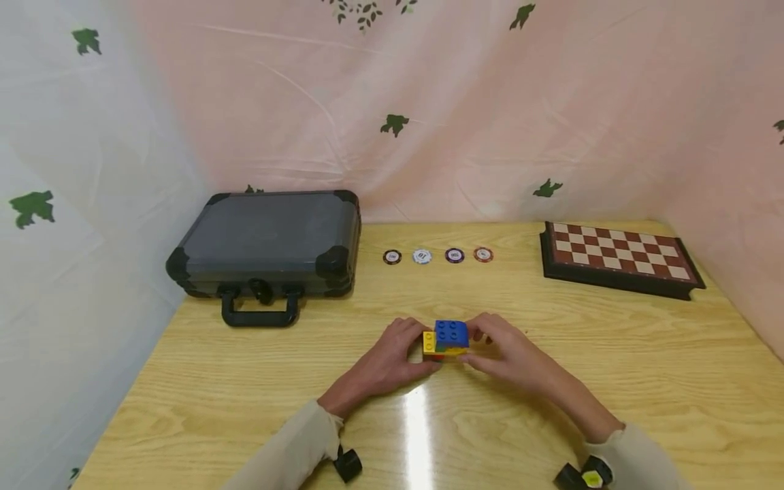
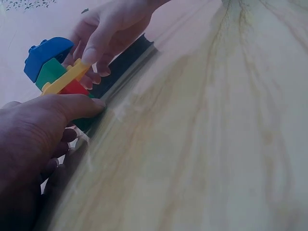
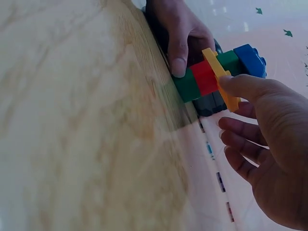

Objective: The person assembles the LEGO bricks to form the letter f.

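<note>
A small stack of toy building bricks stands on the table between both hands. From the bottom it has a green brick (image 3: pixel 187 90), a red brick (image 3: pixel 204 78), a long yellow plate (image 2: pixel 67 79), another green brick (image 3: pixel 228 62) and a blue brick with a curved side (image 1: pixel 452 333) on top. My left hand (image 1: pixel 398 354) grips the lower part from the left, its thumb against the bottom green brick. With thumb and fingertips, my right hand (image 1: pixel 508 350) pinches the overhanging end of the yellow plate; its other fingers are loosely bent.
A dark grey hard case (image 1: pixel 263 235) with a black handle lies at the back left. Several poker chips (image 1: pixel 422 256) form a row behind the bricks. At the back right lies a folded chessboard (image 1: pixel 618 255). Patterned cloth hangs behind the wooden table (image 1: pixel 202 401) and at its sides.
</note>
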Demonstrator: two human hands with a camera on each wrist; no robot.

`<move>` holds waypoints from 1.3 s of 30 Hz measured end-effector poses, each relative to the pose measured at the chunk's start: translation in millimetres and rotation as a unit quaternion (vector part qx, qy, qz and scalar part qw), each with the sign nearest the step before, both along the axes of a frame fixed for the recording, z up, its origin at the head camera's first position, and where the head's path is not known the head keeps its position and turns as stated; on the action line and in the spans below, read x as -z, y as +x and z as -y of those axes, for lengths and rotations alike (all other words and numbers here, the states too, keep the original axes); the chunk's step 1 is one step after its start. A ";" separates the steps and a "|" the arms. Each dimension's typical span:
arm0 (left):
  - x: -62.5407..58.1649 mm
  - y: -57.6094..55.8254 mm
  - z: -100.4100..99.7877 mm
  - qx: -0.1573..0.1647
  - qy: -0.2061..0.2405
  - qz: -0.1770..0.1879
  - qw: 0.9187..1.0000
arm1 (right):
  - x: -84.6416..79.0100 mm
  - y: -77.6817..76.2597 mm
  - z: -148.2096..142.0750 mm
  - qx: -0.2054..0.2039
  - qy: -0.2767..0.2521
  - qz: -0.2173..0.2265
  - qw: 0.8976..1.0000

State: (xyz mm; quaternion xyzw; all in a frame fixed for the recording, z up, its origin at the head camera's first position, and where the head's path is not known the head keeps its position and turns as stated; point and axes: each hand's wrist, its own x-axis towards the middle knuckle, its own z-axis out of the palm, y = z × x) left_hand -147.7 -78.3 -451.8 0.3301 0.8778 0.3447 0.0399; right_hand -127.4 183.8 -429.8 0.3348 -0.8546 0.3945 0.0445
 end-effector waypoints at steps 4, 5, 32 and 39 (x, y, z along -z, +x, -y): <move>-0.7 0.7 0.5 -0.005 0.017 0.018 1.000 | -0.5 1.1 0.0 0.016 0.008 0.014 1.000; -0.6 0.9 0.9 -0.006 0.022 0.020 1.000 | -0.3 1.3 -0.1 0.020 0.011 0.020 1.000; -1.4 2.9 23.3 -0.001 0.103 -0.046 0.994 | 1.2 3.0 1.9 0.042 0.014 0.053 0.998; -2.7 2.4 22.5 -0.007 0.103 -0.054 0.993 | 2.0 3.6 3.3 0.046 -0.010 0.046 0.998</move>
